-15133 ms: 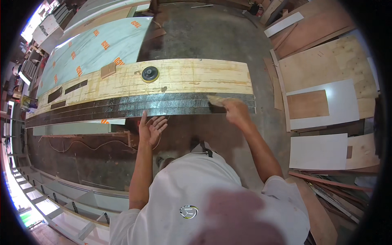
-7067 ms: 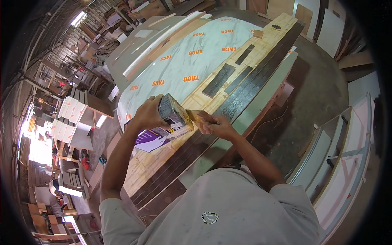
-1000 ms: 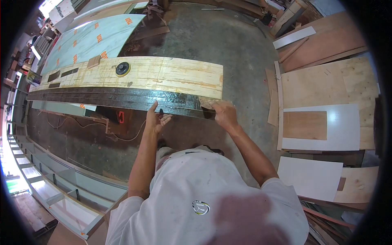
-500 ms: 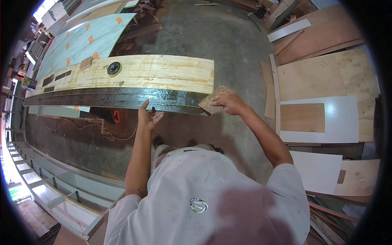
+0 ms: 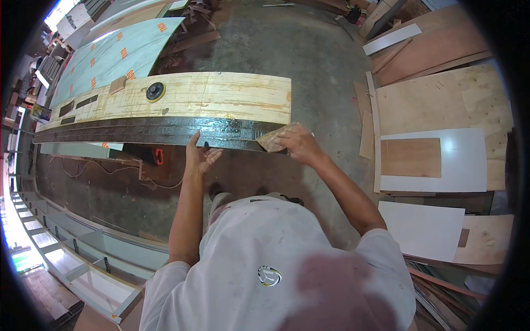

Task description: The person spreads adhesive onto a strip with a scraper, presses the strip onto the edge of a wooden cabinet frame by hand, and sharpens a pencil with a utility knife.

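Long dark strips (image 5: 165, 131) lie side by side along the near edge of a pale wooden board (image 5: 248, 91), with a wet-looking shine. At their right end, my right hand (image 5: 302, 144) is closed on a thin tan flat spreader (image 5: 270, 139), whose left edge meets the dark surface. My left hand (image 5: 202, 157) is at the strips' near edge, thumb up against the edge and fingers spread, palm up. A small black piece shows beside its thumb; what it is I cannot make out.
A round black disc (image 5: 155, 91) and a small wood block (image 5: 117, 84) sit on the board. Behind it lies a pale green marbled sheet (image 5: 110, 60). White and plywood panels (image 5: 464, 160) stand at the right. A white frame (image 5: 83, 270) is at the lower left.
My right hand has moved left along the dark strips with the spreader, now in over their right end. My left hand stays almost where it was.
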`<state>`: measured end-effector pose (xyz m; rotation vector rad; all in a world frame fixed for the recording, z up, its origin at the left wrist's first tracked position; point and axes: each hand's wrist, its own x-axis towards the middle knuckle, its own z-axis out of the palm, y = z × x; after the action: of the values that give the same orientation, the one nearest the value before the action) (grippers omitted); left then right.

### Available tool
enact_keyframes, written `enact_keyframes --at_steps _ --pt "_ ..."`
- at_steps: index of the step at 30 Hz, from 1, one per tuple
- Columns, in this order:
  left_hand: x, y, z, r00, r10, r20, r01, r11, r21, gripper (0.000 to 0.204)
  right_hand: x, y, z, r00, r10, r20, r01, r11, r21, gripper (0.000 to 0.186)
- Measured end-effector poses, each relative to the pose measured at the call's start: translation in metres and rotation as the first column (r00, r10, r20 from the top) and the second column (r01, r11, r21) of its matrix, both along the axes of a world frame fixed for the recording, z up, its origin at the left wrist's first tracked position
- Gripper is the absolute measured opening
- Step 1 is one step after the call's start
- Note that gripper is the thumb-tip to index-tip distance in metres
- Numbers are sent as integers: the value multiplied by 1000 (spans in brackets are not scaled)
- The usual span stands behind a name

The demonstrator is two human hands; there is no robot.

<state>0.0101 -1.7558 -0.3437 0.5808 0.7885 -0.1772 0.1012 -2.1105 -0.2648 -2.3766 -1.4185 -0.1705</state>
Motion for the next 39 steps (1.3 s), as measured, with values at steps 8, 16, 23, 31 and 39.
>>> enact_keyframes --at_steps 8,16,23,31,39 --pt "0 -2 4 1000 -1 -14 1 1000 -4 119 13 19 11 981 -189 -50 184 978 -98 32" --pt "0 -6 8 994 87 -71 -89 996 -21 112 -40 -16 -21 989 -141 -46 139 989 -44 26" --pt "-3 -4 7 993 104 -57 -106 994 -19 117 -57 -38 21 964 -190 -185 173 979 -105 26" --pt "-6 -5 9 993 114 -7 -114 991 -75 118 -15 40 -10 929 -344 139 318 931 181 35" --pt "-20 54 6 992 128 -3 -128 988 -83 118 -34 63 -5 860 -511 8 511 860 -10 29"
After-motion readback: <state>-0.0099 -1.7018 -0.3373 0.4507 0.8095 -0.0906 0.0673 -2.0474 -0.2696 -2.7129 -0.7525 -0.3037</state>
